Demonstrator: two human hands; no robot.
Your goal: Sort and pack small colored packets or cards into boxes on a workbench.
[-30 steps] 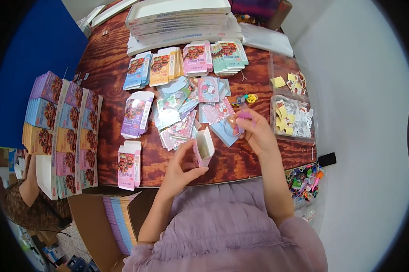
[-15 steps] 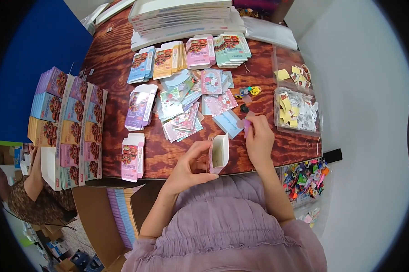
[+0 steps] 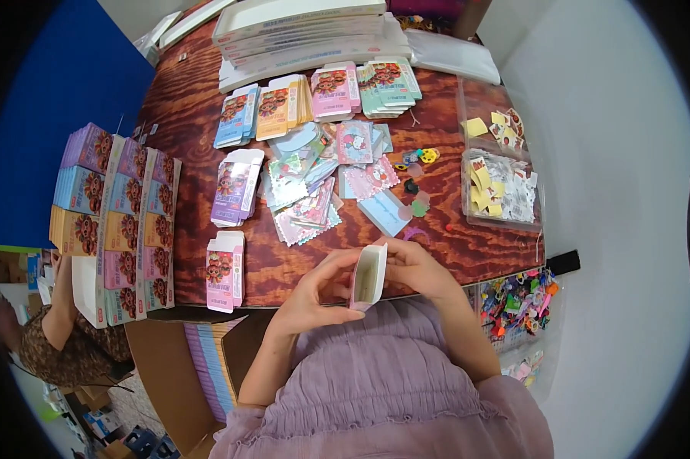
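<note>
My left hand (image 3: 314, 293) is closed round a small pink card box (image 3: 369, 277), whose open end faces up and shows a pale inside. Against the box's right side my right hand (image 3: 420, 269) is closed too, its fingertips partly hidden by the box. Just beyond lie a purple trinket (image 3: 414, 233) and a green disc (image 3: 420, 205), beside a light blue card (image 3: 385, 213). A loose pile of stickers and cards (image 3: 306, 180) spreads ahead of my hands. Flat pink boxes (image 3: 224, 272) lie to the left.
Stacks of flat purple (image 3: 236, 187), blue (image 3: 236, 116), orange (image 3: 282, 107), pink (image 3: 333, 92) and green boxes (image 3: 389, 88) stand around the pile. Filled trays (image 3: 115, 229) stand at the left, near another person's arm (image 3: 59, 306). A clear bin (image 3: 505, 222) sits right; a tub of trinkets (image 3: 517, 302) sits lower.
My right hand has moved left and nearer, from the small trinkets to the box. The purple trinket and green disc now show on the table. My left hand still holds the box.
</note>
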